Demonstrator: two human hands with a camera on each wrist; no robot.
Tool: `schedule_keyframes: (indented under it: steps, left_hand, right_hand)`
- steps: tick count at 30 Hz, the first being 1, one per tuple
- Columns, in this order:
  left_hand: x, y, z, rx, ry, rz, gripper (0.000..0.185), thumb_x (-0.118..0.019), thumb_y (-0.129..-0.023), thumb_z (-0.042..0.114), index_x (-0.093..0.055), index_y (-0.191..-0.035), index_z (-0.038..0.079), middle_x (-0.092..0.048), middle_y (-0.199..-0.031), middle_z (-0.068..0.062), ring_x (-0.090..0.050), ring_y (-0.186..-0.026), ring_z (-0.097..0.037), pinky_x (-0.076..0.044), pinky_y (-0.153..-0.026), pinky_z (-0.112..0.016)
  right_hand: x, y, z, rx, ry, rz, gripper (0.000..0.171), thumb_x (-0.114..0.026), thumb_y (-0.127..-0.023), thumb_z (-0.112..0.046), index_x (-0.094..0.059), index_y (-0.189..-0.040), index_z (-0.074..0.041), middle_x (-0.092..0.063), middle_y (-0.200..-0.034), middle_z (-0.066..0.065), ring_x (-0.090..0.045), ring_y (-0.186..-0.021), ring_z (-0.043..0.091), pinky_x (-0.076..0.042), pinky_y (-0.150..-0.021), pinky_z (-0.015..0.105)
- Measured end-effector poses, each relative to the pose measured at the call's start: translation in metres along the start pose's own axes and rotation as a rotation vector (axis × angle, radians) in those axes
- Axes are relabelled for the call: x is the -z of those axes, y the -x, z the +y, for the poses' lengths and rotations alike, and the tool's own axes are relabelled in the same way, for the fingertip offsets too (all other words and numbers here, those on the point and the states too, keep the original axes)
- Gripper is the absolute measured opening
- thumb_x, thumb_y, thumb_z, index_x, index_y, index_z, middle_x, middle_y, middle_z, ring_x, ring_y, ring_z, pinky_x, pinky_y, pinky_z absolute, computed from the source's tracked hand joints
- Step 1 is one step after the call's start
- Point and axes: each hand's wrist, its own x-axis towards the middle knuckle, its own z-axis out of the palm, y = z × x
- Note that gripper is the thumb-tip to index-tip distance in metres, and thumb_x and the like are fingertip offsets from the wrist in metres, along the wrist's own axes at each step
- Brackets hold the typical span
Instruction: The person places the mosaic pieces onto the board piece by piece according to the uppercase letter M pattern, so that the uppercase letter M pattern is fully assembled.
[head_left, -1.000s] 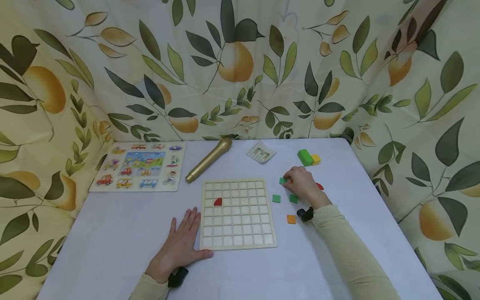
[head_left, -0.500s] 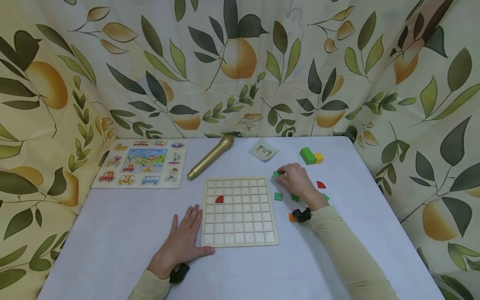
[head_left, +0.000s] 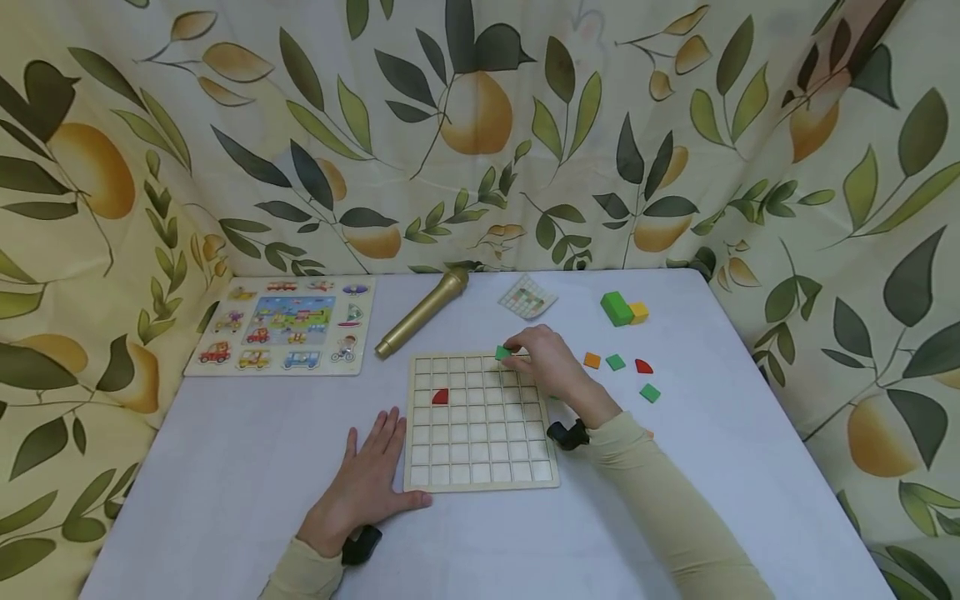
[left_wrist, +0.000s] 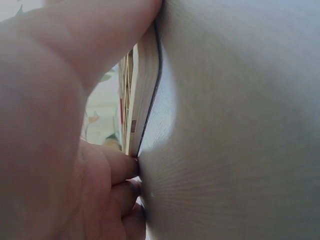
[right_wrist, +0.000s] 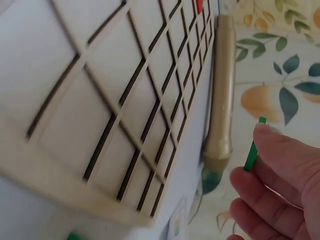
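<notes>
A wooden grid board lies mid-table, with one red quarter-round tile in a cell near its upper left. My left hand rests at the board's left edge, fingers straight and thumb at the lower corner. In the left wrist view the board's side shows between thumb and fingers. Over the board's upper right part, my right hand pinches a thin green square tile. The right wrist view shows that green tile edge-on between thumb and fingers.
Right of the board lie an orange tile, green tiles and a red quarter-round piece. Behind them sit a green block and a yellow block. A patterned card, gold microphone and picture puzzle line the back.
My right hand has picked up the green tile from the table and carried it left, over the board's upper right. The left hand stays in place.
</notes>
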Motion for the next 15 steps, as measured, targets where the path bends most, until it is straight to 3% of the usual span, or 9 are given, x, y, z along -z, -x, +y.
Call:
schedule_keyframes:
  steps: [9,15]
  left_hand:
    - [-0.001,0.001,-0.002,0.009,0.014,-0.008,0.122,-0.064,-0.071,0.078,-0.022,-0.153,-0.001,-0.011,-0.161,-0.015,-0.003,-0.147,-0.03,0.0,-0.111,-0.062]
    - [0.001,-0.001,-0.002,0.008,0.006,-0.01,0.121,-0.064,-0.071,0.078,-0.022,-0.154,-0.001,-0.011,-0.161,-0.015,-0.003,-0.147,-0.03,0.001,-0.11,-0.062]
  right_hand:
    - [-0.025,-0.006,-0.026,0.121,0.016,-0.061,0.023,-0.076,-0.087,-0.021,-0.074,-0.103,-0.005,-0.07,-0.097,0.004,-0.059,-0.093,0.024,-0.047,-0.082,0.04]
    - [-0.037,-0.008,-0.037,0.144,0.02,-0.085,0.022,-0.078,-0.086,-0.02,-0.075,-0.103,-0.008,-0.07,-0.099,0.003,-0.06,-0.095,0.024,-0.046,-0.083,0.043]
